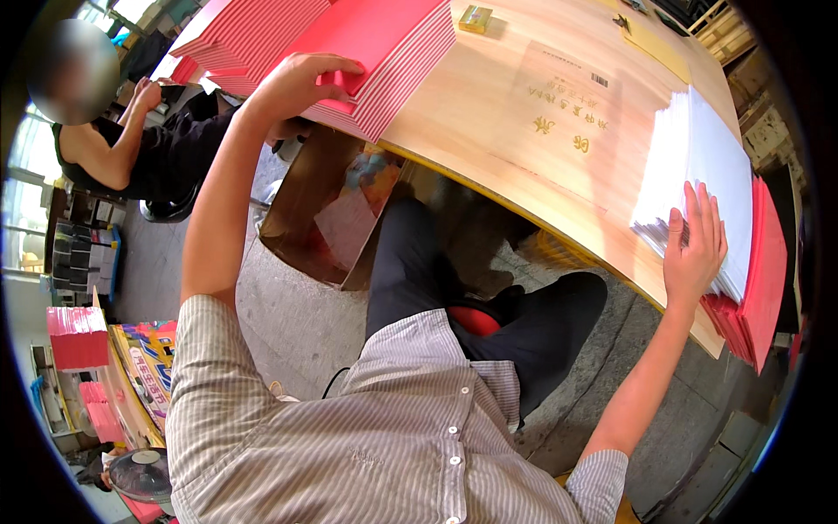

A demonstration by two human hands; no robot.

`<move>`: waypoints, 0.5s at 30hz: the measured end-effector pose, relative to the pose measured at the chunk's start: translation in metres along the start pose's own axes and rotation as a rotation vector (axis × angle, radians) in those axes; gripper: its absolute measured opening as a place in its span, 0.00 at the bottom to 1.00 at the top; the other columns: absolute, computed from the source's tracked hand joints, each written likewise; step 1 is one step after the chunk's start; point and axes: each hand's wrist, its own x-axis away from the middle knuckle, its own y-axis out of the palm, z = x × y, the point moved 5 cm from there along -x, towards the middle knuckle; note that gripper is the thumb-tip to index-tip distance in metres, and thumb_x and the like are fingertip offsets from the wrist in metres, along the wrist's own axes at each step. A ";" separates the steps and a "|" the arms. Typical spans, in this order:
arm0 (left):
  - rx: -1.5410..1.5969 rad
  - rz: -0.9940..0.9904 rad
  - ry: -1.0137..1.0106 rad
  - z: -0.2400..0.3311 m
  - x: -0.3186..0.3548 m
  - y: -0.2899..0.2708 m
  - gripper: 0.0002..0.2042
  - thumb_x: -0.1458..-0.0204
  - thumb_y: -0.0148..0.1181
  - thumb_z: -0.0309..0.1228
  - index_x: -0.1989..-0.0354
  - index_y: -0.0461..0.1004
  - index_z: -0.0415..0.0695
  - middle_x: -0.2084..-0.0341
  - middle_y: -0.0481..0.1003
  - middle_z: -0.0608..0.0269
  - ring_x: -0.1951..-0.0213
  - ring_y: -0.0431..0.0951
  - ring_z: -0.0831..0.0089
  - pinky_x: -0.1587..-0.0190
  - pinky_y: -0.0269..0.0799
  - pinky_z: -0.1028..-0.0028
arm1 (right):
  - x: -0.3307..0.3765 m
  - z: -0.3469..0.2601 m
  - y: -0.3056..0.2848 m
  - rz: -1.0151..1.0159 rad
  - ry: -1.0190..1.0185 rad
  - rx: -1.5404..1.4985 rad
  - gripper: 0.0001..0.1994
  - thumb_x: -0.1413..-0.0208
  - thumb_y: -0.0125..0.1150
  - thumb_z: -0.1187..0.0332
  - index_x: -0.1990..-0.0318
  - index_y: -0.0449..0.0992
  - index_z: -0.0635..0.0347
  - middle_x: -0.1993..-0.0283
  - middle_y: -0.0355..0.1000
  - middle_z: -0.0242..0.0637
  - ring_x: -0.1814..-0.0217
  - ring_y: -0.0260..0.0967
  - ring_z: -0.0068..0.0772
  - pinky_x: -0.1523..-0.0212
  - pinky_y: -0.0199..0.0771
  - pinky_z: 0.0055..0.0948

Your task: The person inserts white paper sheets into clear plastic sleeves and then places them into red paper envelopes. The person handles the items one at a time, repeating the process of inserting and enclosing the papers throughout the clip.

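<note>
Your fingers (336, 70) of the left hand (301, 83) pinch the top red paper cover off its stack (384, 52); your right hand (694, 249) lies flat, open, on the white sheet pile (698, 157) on the wooden tabletop (524, 131). Both piles look largely unworked.

Seated figure, viewed from above. Both bare forearms extend from short striped sleeves and spread wide apart. The left arm reaches up and forward, elbow nearly straight; the left hand (305, 83) is bent at the wrist, palm down, fingers curled over a corner of a stack at the worktop's left end. The right arm runs out to the right; the right hand (694, 249) lies flat, fingers (698, 210) straight and slightly spread, near the worktop's front right edge. Legs are crossed beneath.
</note>
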 end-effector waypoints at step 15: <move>-0.070 0.118 0.187 -0.010 0.005 0.006 0.21 0.49 0.70 0.34 0.44 0.79 0.54 0.52 0.81 0.63 0.62 0.82 0.66 0.55 0.81 0.69 | -0.003 0.000 0.000 0.033 -0.020 -0.016 0.19 0.32 0.53 0.53 0.38 0.75 0.41 0.33 0.70 0.29 0.28 0.62 0.37 0.30 0.56 0.40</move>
